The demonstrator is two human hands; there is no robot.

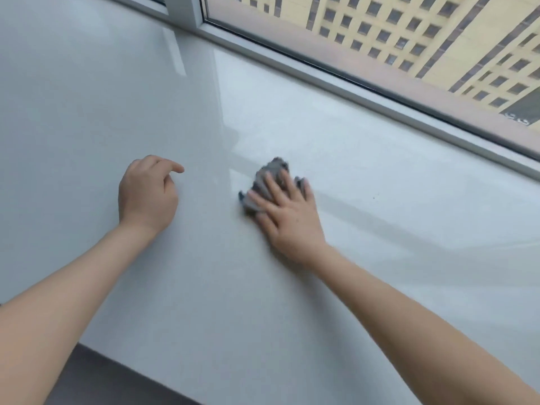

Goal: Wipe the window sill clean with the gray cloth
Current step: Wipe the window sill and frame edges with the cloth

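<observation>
The window sill [365, 159] is a wide, glossy white slab that fills most of the view. A crumpled gray cloth [270, 176] lies on it near the middle. My right hand [287, 213] presses flat on the cloth with fingers spread, and most of the cloth is hidden under the palm and fingers. My left hand [147, 191] rests on the sill to the left, loosely curled with the index finger pointing right, and it holds nothing.
A white window frame [336, 74] runs diagonally along the sill's far edge, with a vertical post [184, 7] at the top. A yellow building shows through the glass [409, 30]. The sill's near edge [140, 372] drops to dark floor at bottom left.
</observation>
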